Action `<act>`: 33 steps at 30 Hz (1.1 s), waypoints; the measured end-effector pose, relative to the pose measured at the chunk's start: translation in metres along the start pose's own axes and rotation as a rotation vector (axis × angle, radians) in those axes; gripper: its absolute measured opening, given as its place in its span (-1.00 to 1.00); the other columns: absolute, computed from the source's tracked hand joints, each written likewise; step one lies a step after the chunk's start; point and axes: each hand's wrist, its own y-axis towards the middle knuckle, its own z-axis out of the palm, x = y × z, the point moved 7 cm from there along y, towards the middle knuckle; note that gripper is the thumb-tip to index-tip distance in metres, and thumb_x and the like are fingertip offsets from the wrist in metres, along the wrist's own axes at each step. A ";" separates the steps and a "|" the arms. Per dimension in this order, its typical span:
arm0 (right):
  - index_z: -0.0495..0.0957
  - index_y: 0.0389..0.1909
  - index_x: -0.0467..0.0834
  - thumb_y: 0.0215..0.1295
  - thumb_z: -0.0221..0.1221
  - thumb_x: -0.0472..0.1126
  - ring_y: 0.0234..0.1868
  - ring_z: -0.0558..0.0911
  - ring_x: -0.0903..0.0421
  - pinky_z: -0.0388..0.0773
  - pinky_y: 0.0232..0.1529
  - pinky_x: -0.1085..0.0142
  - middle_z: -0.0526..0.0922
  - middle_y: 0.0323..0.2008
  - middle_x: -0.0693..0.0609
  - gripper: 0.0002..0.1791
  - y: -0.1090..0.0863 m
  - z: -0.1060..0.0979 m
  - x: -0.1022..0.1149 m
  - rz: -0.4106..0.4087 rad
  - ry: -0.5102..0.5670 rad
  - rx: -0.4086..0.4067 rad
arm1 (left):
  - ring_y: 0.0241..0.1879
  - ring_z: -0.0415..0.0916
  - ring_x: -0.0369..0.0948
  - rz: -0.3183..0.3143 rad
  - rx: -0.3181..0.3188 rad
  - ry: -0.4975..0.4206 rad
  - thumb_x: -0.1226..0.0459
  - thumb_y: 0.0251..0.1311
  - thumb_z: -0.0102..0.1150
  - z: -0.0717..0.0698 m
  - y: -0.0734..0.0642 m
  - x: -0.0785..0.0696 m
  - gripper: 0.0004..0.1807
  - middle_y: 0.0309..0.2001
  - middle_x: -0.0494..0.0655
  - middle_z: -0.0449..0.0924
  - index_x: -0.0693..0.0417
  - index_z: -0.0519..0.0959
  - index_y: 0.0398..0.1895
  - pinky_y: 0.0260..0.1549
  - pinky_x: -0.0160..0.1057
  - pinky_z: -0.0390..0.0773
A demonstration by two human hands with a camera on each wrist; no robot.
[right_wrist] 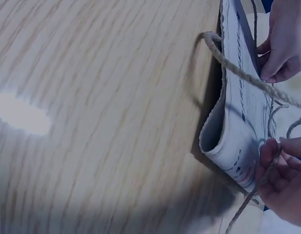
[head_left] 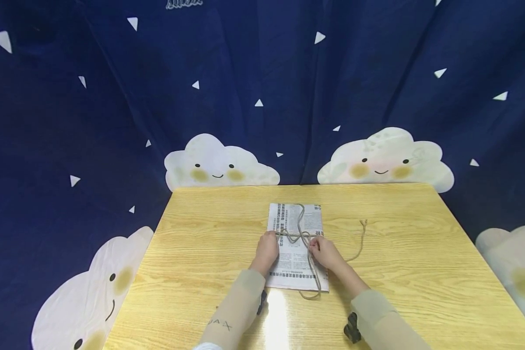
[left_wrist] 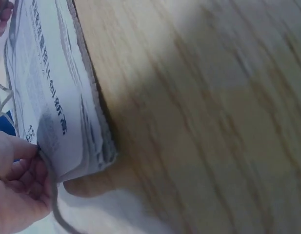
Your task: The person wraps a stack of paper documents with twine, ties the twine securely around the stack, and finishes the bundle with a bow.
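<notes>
A stack of folded newspaper [head_left: 290, 274] lies flat on the table, with brown twine [head_left: 300, 221] running across and along its top. Loose loops of the twine cross near the middle of the sheet. At the left edge of the newspaper, my left hand [head_left: 267, 250] pinches the twine between thumb and fingers; in the left wrist view a length of cord [left_wrist: 54, 195] hangs down from there. My right hand [head_left: 325, 253] is by the right edge, its thumb and fingertips pinching another part of the twine, as the right wrist view shows at the cord [right_wrist: 270, 170].
One twine loop [head_left: 310, 296] sticks out past the newspaper's near edge. A frayed twine end [head_left: 363, 223] lies on the wooden table [head_left: 420, 272] to the right. Behind the table hangs a dark blue curtain [head_left: 227, 112] with clouds and white triangles.
</notes>
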 end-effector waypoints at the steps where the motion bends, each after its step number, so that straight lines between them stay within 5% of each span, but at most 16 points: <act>1: 0.49 -0.39 -0.27 0.18 0.11 -0.34 -0.56 0.37 0.16 0.34 -0.57 0.40 0.42 -0.57 0.02 -0.95 0.001 0.001 0.001 -0.001 0.010 0.009 | -0.41 0.51 -0.12 0.008 -0.008 0.008 0.39 0.30 -0.17 0.000 0.000 0.000 -0.77 -0.41 0.06 0.46 0.38 0.49 -0.18 -0.44 -0.31 0.59; 6: 0.54 -0.35 -0.28 0.17 0.09 -0.35 -0.56 0.37 0.16 0.35 -0.58 0.39 0.42 -0.55 0.01 -0.91 0.004 0.001 0.003 -0.017 0.031 0.019 | -0.29 0.52 -0.05 0.046 -0.018 -0.008 0.51 0.15 -0.04 -0.003 0.001 -0.002 -0.78 -0.34 0.13 0.47 0.39 0.42 -0.12 -0.26 -0.23 0.59; 11: 0.56 -0.28 -0.32 0.21 0.11 -0.30 -0.60 0.37 0.17 0.35 -0.63 0.41 0.45 -0.61 0.02 -0.84 0.008 -0.013 0.002 -0.020 0.104 -0.053 | -0.19 0.49 -0.06 0.042 0.038 -0.154 0.55 0.11 -0.06 -0.007 0.000 0.002 -0.69 -0.14 0.13 0.40 0.35 0.38 -0.04 -0.16 -0.24 0.56; 19: 0.58 -0.27 -0.33 0.21 0.14 -0.26 -0.57 0.40 0.17 0.38 -0.59 0.40 0.52 -0.56 -0.01 -0.80 0.014 -0.042 -0.015 0.007 0.126 -0.114 | -0.33 0.35 -0.20 0.017 0.013 -0.388 0.30 0.27 0.00 -0.017 0.004 0.025 -0.79 -0.28 -0.01 0.38 0.31 0.53 -0.25 -0.40 -0.31 0.47; 26: 0.57 -0.22 -0.34 0.24 0.12 -0.24 -0.49 0.47 0.12 0.45 -0.48 0.36 0.60 -0.44 -0.11 -0.77 0.016 -0.055 -0.038 0.018 0.098 -0.108 | -0.42 0.42 -0.18 -0.021 -0.061 -0.471 0.41 0.27 -0.05 -0.023 0.002 0.044 -0.88 -0.37 0.07 0.51 0.32 0.44 -0.37 -0.52 -0.36 0.45; 31: 0.57 -0.21 -0.35 0.25 0.12 -0.22 -0.40 0.53 0.08 0.50 -0.39 0.34 0.63 -0.34 -0.17 -0.75 0.013 -0.061 -0.048 0.012 0.094 -0.093 | -0.34 0.55 -0.05 -0.120 -0.033 -0.670 0.42 0.33 -0.19 -0.015 0.006 0.062 -0.87 -0.29 0.22 0.56 0.36 0.34 -0.31 -0.41 -0.26 0.58; 33: 0.57 -0.21 -0.35 0.25 0.11 -0.21 -0.40 0.53 0.08 0.51 -0.40 0.35 0.63 -0.34 -0.18 -0.74 0.012 -0.062 -0.052 0.019 0.100 -0.085 | -0.38 0.58 -0.07 -0.081 -0.055 -0.794 0.36 0.36 -0.21 0.003 0.018 0.080 -0.84 -0.36 0.19 0.56 0.32 0.32 -0.31 -0.39 -0.27 0.61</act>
